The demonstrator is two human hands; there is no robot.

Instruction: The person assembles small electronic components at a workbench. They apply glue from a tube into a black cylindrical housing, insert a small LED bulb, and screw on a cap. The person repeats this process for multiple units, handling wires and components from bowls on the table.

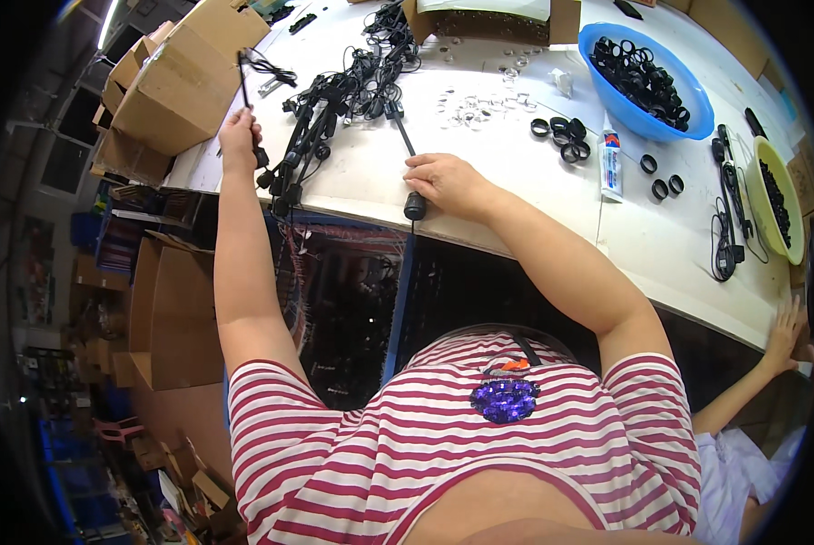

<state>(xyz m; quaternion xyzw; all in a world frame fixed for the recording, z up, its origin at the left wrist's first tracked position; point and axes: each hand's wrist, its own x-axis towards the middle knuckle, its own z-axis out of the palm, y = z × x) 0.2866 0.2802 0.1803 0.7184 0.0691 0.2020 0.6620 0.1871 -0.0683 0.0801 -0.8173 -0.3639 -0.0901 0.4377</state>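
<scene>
My left hand (238,142) is closed around a slim black rod with a cable (244,80), raised beside a cardboard box at the table's left edge. Close to the front edge, my right hand (452,186) grips another black rod with a thick round end (415,207), which sticks out past the edge. Between my hands lies a tangled pile of black corded rods (314,127), spreading toward the back. Clear round lenses (472,111) are scattered to the right of the pile. Several loose black rings (566,132) lie beyond my right hand, beside a white and blue tube (611,168).
A blue basin (641,125) of black rings stands at the back right. A yellow-green bowl (794,191) of small black parts and corded black rods (726,204) lie farther right. A cardboard box (175,91) borders the left. Another person's hand (785,329) rests at the right edge.
</scene>
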